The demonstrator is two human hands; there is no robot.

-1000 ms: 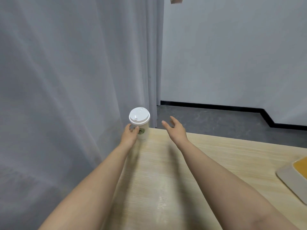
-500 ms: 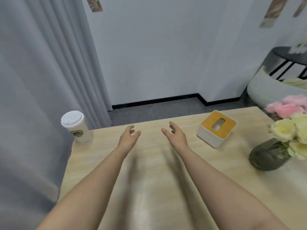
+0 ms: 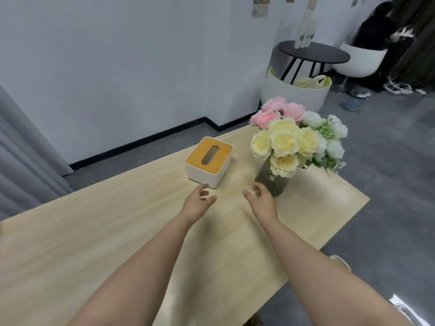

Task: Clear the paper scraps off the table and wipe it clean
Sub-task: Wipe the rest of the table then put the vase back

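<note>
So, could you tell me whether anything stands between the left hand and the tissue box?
Nothing visible does: the left hand hovers just before the white tissue box with the orange lid, bare wooden table between them.

White wall (image 3: 131,67) with black baseboard (image 3: 141,142), grey floor (image 3: 388,142). Grey curtain (image 3: 26,147) at left. Far right: round black side table (image 3: 314,52), white tub chair (image 3: 294,92) in front of it, second white chair (image 3: 360,60) behind. Small blue bin (image 3: 354,102) on floor. Posters (image 3: 260,7) on wall, blurred.

Tissue box (image 3: 209,161) beside flower vase (image 3: 273,182) — apart.
</note>
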